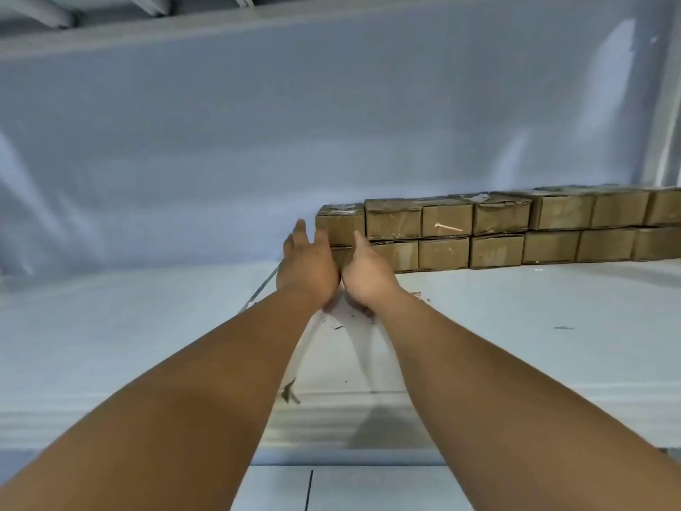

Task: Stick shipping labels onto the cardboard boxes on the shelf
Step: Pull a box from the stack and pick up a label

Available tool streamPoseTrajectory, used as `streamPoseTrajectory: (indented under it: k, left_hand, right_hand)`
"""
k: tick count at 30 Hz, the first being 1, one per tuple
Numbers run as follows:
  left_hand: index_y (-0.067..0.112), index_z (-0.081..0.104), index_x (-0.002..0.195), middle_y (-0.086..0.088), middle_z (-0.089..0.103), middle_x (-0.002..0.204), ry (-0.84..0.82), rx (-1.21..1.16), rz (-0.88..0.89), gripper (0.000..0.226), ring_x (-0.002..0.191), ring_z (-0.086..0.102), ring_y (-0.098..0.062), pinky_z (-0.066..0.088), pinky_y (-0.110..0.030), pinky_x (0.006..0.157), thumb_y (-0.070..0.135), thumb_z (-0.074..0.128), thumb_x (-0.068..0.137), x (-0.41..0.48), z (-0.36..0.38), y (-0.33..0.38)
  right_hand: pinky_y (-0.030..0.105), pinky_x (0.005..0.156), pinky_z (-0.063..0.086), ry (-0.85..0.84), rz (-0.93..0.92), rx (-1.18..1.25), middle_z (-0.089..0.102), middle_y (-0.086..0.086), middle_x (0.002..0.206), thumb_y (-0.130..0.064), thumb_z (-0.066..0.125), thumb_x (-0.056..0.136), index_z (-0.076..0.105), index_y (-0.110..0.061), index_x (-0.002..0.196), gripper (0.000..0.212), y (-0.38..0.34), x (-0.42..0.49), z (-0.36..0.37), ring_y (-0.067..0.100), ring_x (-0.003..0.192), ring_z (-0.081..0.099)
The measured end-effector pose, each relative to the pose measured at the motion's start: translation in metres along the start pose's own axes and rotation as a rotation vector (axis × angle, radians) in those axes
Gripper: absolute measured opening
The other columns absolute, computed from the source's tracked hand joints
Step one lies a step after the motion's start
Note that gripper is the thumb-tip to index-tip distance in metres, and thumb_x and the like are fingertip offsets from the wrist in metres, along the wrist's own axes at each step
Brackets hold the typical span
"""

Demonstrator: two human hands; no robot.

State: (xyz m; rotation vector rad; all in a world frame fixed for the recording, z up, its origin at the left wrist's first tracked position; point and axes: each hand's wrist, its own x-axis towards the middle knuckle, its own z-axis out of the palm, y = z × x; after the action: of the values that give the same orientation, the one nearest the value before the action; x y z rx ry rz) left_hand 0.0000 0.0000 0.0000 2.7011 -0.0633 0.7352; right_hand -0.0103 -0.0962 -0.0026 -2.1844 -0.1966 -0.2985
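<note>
Brown cardboard boxes [446, 219] stand two high in a row along the back of the white shelf [516, 326], running from the middle to the right edge. Both my arms reach forward to the leftmost stack [341, 223]. My left hand [307, 263] has its fingers straight, their tips at the left side and front of the upper-left box. Beside it, almost touching, my right hand [368, 269] is at the front of the lower-left box with its thumb pointing up; its fingers are mostly hidden behind the hand. I can see no label in either hand.
A pale blue wall [258, 142] backs the shelf. Small dark scraps [337, 326] lie on the glossy shelf surface under my hands and near its front edge [291, 394]. A beam of the level above [147, 35] runs across the top. Tiled floor [350, 488] shows below.
</note>
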Motion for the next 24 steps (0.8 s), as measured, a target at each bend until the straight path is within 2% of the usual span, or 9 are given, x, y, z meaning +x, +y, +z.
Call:
streamPoseTrajectory:
  k: [2,5,8,10,13,16,19,21,24]
  left_hand:
    - [0.021,0.018,0.147,-0.011,-0.004,0.157,0.06,-0.018,-0.02,0.06,0.142,0.005,-0.031,0.036,-0.044,0.101,0.02,0.046,0.094,0.01,0.003,0.006]
    - [0.026,0.023,0.147,-0.009,-0.004,0.157,0.061,-0.035,-0.028,0.059,0.142,0.006,-0.031,0.036,-0.046,0.102,0.033,0.048,0.094,0.028,0.009,0.014]
    - [0.032,0.026,0.146,-0.009,-0.004,0.156,0.031,-0.092,-0.093,0.063,0.14,0.013,-0.034,0.035,-0.046,0.104,0.048,0.051,0.09,0.041,0.013,0.021]
    - [0.033,0.029,0.144,-0.01,-0.002,0.154,0.016,-0.154,-0.147,0.066,0.134,0.023,-0.036,0.037,-0.046,0.102,0.052,0.055,0.086,0.047,0.017,0.026]
    - [0.03,0.029,0.138,-0.015,0.01,0.147,0.025,-0.23,-0.201,0.07,0.121,0.039,-0.038,0.043,-0.045,0.092,0.049,0.064,0.081,0.053,0.025,0.031]
    - [0.025,0.029,0.133,-0.017,0.021,0.136,0.098,-0.213,-0.203,0.068,0.112,0.042,-0.037,0.045,-0.041,0.078,0.042,0.068,0.08,0.057,0.031,0.034]
    - [0.022,0.029,0.129,-0.016,0.024,0.131,0.142,-0.188,-0.237,0.065,0.106,0.043,-0.035,0.042,-0.038,0.069,0.034,0.067,0.078,0.056,0.027,0.04]
    - [0.018,0.029,0.13,-0.016,0.026,0.131,0.183,-0.164,-0.276,0.06,0.104,0.045,-0.035,0.039,-0.038,0.072,0.022,0.061,0.08,0.052,0.022,0.041]
    - [0.027,0.024,0.133,-0.015,0.016,0.139,0.104,-0.098,-0.281,0.066,0.113,0.04,-0.038,0.036,-0.045,0.09,0.019,0.059,0.078,0.044,0.016,0.032]
  right_hand:
    - [0.029,0.064,0.041,0.085,0.014,0.022,0.059,0.009,0.114,-0.002,0.038,0.09,0.014,-0.02,0.152,0.069,0.003,0.003,-0.002,0.026,0.092,0.055]
    - [0.036,0.079,0.048,0.167,0.02,0.038,0.059,0.009,0.119,-0.005,0.039,0.09,0.029,-0.02,0.147,0.06,0.006,0.008,0.0,0.029,0.109,0.056]
    - [0.035,0.079,0.046,0.24,0.018,0.04,0.06,0.006,0.118,-0.002,0.037,0.088,0.048,-0.022,0.129,0.047,0.008,0.011,-0.001,0.028,0.111,0.054]
    - [0.036,0.08,0.047,0.269,0.033,0.047,0.06,0.005,0.118,-0.002,0.038,0.088,0.051,-0.024,0.122,0.043,0.01,0.012,-0.001,0.028,0.113,0.051]
    - [0.037,0.086,0.048,0.305,0.068,0.052,0.06,0.005,0.12,-0.004,0.036,0.091,0.049,-0.024,0.127,0.044,0.013,0.013,0.0,0.028,0.117,0.051]
    - [0.037,0.085,0.05,0.311,0.077,0.076,0.062,0.004,0.115,-0.006,0.036,0.09,0.05,-0.029,0.124,0.043,0.018,0.013,0.001,0.027,0.114,0.053]
    - [0.037,0.086,0.048,0.295,0.074,0.065,0.061,0.005,0.119,-0.009,0.038,0.092,0.046,-0.028,0.13,0.043,0.019,0.009,0.001,0.029,0.116,0.051]
    - [0.037,0.089,0.046,0.274,0.072,0.057,0.058,0.008,0.125,-0.01,0.043,0.09,0.042,-0.023,0.136,0.048,0.016,0.005,-0.001,0.03,0.121,0.048]
    - [0.037,0.092,0.045,0.255,0.088,0.06,0.055,0.009,0.131,-0.011,0.048,0.086,0.04,-0.02,0.139,0.055,0.011,-0.005,-0.002,0.03,0.125,0.046]
